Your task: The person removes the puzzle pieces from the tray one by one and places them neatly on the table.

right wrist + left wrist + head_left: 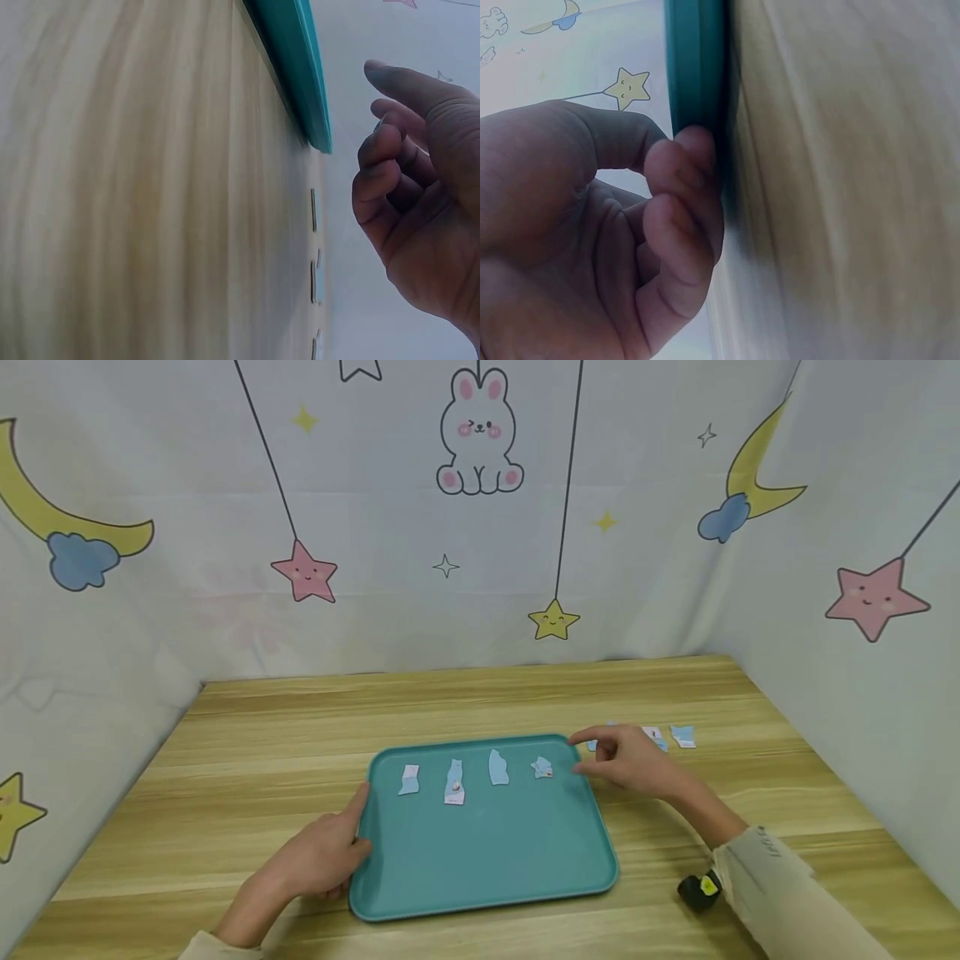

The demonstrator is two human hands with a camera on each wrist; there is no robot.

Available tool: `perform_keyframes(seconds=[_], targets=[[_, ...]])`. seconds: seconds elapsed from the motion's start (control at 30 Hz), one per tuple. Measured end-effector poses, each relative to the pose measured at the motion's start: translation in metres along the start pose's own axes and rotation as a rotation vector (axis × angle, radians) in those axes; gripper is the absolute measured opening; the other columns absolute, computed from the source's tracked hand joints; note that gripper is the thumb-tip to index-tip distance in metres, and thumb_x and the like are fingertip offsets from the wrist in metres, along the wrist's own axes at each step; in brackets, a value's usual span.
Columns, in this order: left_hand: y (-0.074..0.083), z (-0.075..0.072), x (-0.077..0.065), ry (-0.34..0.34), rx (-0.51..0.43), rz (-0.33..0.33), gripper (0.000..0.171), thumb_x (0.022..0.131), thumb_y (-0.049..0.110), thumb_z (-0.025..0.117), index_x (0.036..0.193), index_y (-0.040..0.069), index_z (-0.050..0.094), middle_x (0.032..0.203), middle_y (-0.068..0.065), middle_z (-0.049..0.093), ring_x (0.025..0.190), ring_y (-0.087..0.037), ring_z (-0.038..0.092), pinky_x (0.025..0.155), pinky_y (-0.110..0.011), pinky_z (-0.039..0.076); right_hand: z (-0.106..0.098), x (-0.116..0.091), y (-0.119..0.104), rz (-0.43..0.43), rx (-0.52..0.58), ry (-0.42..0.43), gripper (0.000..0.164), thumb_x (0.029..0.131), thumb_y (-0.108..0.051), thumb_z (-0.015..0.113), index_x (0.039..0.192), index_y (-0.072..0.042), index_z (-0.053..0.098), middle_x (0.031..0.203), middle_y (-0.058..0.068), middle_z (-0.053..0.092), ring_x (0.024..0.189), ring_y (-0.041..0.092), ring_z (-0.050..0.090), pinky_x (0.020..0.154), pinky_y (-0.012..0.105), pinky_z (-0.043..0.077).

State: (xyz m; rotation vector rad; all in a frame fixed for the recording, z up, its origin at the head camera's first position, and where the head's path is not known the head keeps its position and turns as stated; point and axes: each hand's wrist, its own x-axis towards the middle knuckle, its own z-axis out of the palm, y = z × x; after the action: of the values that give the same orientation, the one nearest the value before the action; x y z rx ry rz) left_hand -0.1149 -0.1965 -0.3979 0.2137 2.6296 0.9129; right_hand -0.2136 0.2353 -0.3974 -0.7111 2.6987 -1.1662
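Note:
My left hand (326,856) holds the left rim of a teal tray (487,868), its index finger lying along the edge and its thumb over the rim. In the left wrist view, the other fingers curl beside the tray's side wall. Across the tray's upper part lie torn-edged paper pieces: a pink-and-blue one (408,779), a long one with a small boat picture (454,783), a plain light-blue one (498,768) and a small jagged one (542,767). My right hand (630,762) hovers at the upper right corner, thumb and index finger apart, nothing between them.
More paper pieces lie on the wooden table (247,752) right of the tray, one (682,737) in full view and others partly behind my right hand. A black object with a yellow-green patch (700,891) is by the right sleeve. A patterned curtain (390,618) encloses the table.

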Motion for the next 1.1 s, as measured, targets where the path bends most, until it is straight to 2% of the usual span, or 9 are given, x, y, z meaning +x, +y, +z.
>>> perform_keyframes(seconds=[0.17, 0.33, 0.5, 0.8, 1.1], targets=[[0.000, 0.000, 0.000, -0.002, -0.001, -0.005, 0.081, 0.099, 0.004, 0.052, 0.165, -0.011, 0.006, 0.053, -0.007, 0.058, 0.038, -0.017, 0.053, 0.043, -0.034, 0.046, 0.008, 0.006, -0.002, -0.009, -0.025, -0.022, 0.041, 0.093, -0.023, 0.081, 0.130, -0.005, 0.074, 0.064, -0.006, 0.050, 0.057, 0.008, 0.044, 0.054, 0.025, 0.039], [0.000, 0.000, 0.000, -0.003, 0.004, -0.007, 0.081, 0.100, 0.005, 0.052, 0.165, -0.010, 0.006, 0.053, -0.008, 0.058, 0.038, -0.016, 0.052, 0.042, -0.033, 0.046, 0.015, 0.011, -0.001, -0.003, -0.024, -0.049, 0.044, 0.093, -0.024, 0.081, 0.133, -0.007, 0.073, 0.058, -0.008, 0.038, 0.053, 0.007, 0.034, 0.053, 0.023, 0.033], [0.000, 0.000, 0.000, 0.002, 0.009, -0.002, 0.081, 0.100, 0.004, 0.052, 0.165, -0.010, 0.006, 0.052, -0.007, 0.058, 0.037, -0.016, 0.052, 0.042, -0.033, 0.045, 0.018, 0.015, 0.000, 0.029, -0.018, -0.074, 0.048, 0.092, -0.025, 0.082, 0.136, -0.010, 0.072, 0.055, -0.009, 0.034, 0.051, 0.007, 0.030, 0.052, 0.022, 0.030], [0.001, -0.001, 0.000, -0.002, 0.005, -0.011, 0.081, 0.100, 0.004, 0.052, 0.165, -0.010, 0.007, 0.053, -0.008, 0.058, 0.039, -0.018, 0.053, 0.043, -0.034, 0.046, 0.020, 0.021, 0.002, 0.048, -0.044, -0.111, 0.048, 0.092, -0.027, 0.082, 0.137, -0.012, 0.072, 0.054, -0.010, 0.032, 0.053, 0.008, 0.032, 0.054, 0.023, 0.032], [0.001, 0.000, -0.001, 0.002, 0.002, -0.013, 0.082, 0.099, 0.005, 0.052, 0.165, -0.010, 0.007, 0.054, -0.007, 0.058, 0.039, -0.017, 0.053, 0.043, -0.033, 0.045, 0.020, 0.025, 0.002, 0.046, -0.077, -0.144, 0.046, 0.093, -0.025, 0.080, 0.136, -0.012, 0.073, 0.053, -0.009, 0.038, 0.050, 0.009, 0.035, 0.054, 0.023, 0.035]])
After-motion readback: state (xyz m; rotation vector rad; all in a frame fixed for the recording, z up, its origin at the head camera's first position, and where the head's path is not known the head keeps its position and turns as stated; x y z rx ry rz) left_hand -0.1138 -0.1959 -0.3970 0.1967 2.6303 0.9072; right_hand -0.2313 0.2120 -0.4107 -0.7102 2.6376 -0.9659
